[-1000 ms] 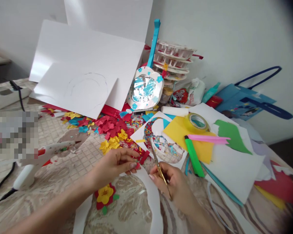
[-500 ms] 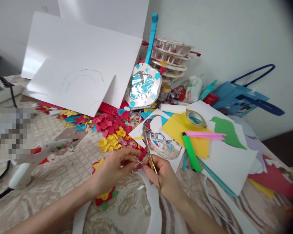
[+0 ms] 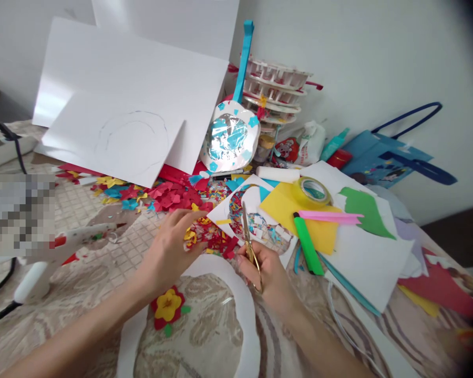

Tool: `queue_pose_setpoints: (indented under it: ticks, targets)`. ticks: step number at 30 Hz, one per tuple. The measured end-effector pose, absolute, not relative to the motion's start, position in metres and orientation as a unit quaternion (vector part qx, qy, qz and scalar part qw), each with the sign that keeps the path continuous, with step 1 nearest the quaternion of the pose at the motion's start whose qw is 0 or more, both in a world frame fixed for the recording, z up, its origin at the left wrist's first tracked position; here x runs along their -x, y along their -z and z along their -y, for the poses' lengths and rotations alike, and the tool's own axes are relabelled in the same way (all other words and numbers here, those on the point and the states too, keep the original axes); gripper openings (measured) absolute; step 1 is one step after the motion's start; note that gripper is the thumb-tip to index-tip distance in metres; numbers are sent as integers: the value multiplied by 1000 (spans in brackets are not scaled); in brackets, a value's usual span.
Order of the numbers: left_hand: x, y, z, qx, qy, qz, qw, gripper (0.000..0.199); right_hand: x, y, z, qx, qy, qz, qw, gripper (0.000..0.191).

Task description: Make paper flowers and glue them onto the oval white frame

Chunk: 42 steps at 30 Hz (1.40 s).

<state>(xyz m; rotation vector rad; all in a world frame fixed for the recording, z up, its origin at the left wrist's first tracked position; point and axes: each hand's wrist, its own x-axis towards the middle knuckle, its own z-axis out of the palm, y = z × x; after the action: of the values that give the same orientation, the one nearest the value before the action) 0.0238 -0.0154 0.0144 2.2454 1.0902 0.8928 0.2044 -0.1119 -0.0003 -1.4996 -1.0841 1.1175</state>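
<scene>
My left hand is stretched over the yellow paper flowers, fingers spread and partly covering them; I see nothing in its grasp. In my right hand is a pair of gold-handled scissors, blades pointing away from me. Just in front of both hands lies a wavy white paper ring. A red and yellow paper flower with small green leaves sits at the ring's left inner side. Beyond my left hand are heaped red paper flowers.
A glue gun rests at left. White boards stand behind, beside a decorated round piece with a blue strap. To the right lie yellow paper, a tape roll and a green cutter. Colourful scraps cover the middle.
My hands were together at a small red piece; now they are apart. My left hand has opened and moved left towards the yellow flowers, uncovering the red and yellow flower. The scissors stay in my right.
</scene>
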Motion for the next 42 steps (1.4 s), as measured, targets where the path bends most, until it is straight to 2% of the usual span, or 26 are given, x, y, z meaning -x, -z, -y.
queue_pose_setpoints:
  ticks: [2, 5, 8, 20, 27, 32, 36, 42]
  targets:
    - [-25, -13, 17, -819, -313, -375, 302, 35, -203, 1, 112, 601, -467, 446, 470, 11]
    - [-28, -12, 22, -789, -218, -342, 461, 20, -201, -1, 112, 590, -478, 458, 462, 12]
    - [-31, -12, 27, -760, -171, -334, 531, 22, -199, -3, 113, 587, -487, 462, 452, 14]
    - [-33, -17, 28, -721, -142, -331, 592, 20, -198, -6, 116, 590, -506, 459, 430, 19]
    - [-27, -17, 20, -689, -169, -316, 630, 24, -202, 0, 122, 553, -528, 466, 446, 38]
    - [-22, -19, 12, -634, -188, -309, 684, 22, -212, 5, 133, 581, -493, 515, 392, 50]
    - [-19, -21, 9, -600, -190, -301, 716, 23, -219, -3, 138, 578, -502, 558, 320, 50]
    - [-15, -23, 7, -581, -182, -288, 739, 24, -220, -15, 138, 575, -510, 577, 275, 51]
